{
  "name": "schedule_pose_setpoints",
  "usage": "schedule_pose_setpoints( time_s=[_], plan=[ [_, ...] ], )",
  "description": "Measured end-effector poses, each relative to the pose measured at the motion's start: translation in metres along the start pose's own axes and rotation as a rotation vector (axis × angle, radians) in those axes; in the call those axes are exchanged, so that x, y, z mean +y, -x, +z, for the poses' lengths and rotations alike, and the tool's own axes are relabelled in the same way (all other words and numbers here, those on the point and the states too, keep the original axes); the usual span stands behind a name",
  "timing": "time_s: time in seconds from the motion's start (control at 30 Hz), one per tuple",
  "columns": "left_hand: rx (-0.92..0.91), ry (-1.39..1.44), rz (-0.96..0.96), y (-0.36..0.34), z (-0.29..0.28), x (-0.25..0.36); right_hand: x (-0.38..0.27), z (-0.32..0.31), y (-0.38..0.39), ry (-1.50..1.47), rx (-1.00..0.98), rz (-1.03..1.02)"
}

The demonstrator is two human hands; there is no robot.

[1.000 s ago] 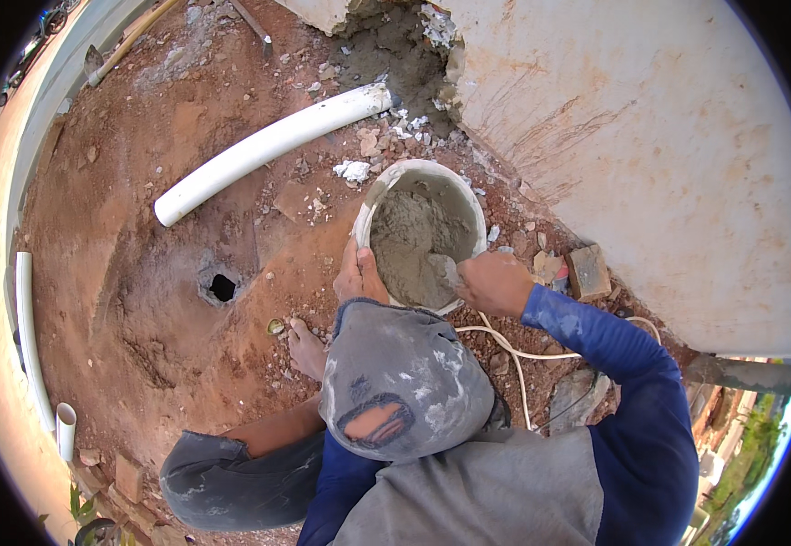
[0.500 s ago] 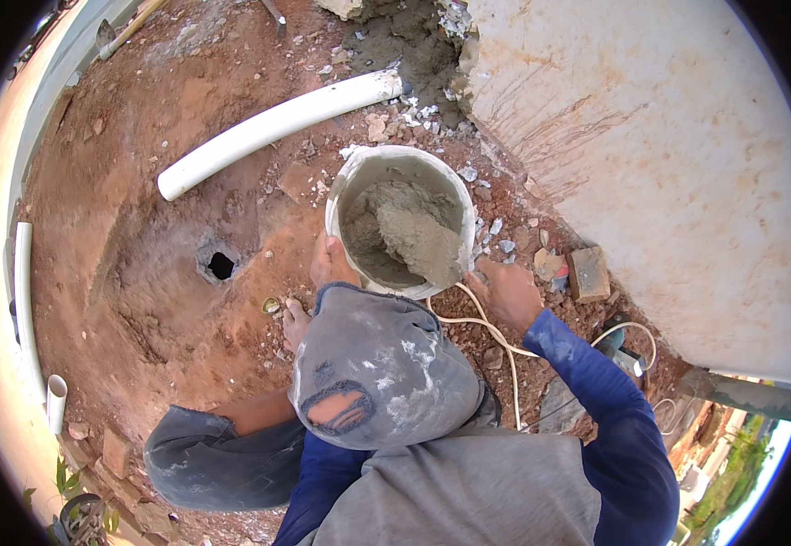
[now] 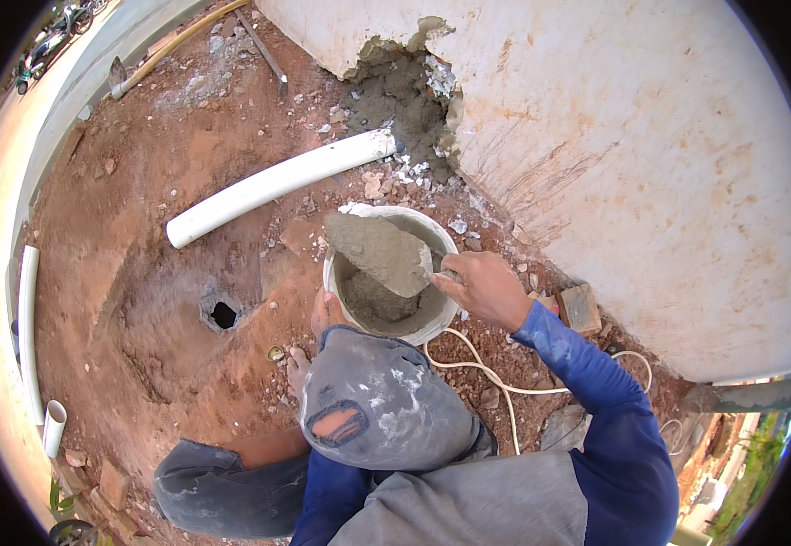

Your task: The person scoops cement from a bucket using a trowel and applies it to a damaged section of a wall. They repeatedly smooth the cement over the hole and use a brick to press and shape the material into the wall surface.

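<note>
A whitish bucket [image 3: 446, 238] with grey wet mortar [image 3: 373, 300] inside stands on the ground before my knees. My right hand [image 3: 491, 287] is closed round the handle of a trowel [image 3: 424, 265]. A thick heap of mortar lies on its blade, over the bucket's mouth, and hides most of the metal. My left hand [image 3: 325, 311] grips the bucket's near left side; my raised knee hides part of that hand.
A white pipe [image 3: 277, 187] lies beyond the bucket, towards a broken, mortar-filled hole [image 3: 405, 100] in the white wall [image 3: 614, 182]. A small ground hole [image 3: 223, 315] is at left. A pale cable [image 3: 505, 386] and a brick [image 3: 580, 309] lie at right.
My right hand has risen from the bucket's right edge and moved forward, lifting the mortar-laden trowel out of the bucket. My left hand keeps its place on the bucket. The view has shifted slightly.
</note>
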State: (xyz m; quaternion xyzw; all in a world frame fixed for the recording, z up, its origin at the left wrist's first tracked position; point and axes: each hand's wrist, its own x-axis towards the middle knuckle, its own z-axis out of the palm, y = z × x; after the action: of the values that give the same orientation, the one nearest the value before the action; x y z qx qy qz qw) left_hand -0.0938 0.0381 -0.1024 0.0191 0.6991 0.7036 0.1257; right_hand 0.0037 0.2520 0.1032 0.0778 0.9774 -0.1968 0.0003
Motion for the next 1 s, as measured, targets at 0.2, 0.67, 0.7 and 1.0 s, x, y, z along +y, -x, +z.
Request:
schedule_pose_setpoints(
  time_s=[0.2,0.67,0.7,1.0],
  plan=[
    [0.057,-0.173,-0.057,0.013,-0.009,0.014,-0.029,-0.052,-0.102,-0.628,-0.456,-0.019],
    [0.172,-0.259,-0.067,0.016,-0.004,0.031,0.093,-0.199,-0.18,-0.419,-0.003,0.377],
    [0.18,-0.252,-0.06,0.016,-0.004,0.03,0.089,-0.19,-0.169,-0.428,-0.021,0.41],
    [0.194,-0.279,-0.002,0.013,-0.004,0.038,0.074,-0.076,-0.086,-0.18,-0.066,0.114]
  ],
)
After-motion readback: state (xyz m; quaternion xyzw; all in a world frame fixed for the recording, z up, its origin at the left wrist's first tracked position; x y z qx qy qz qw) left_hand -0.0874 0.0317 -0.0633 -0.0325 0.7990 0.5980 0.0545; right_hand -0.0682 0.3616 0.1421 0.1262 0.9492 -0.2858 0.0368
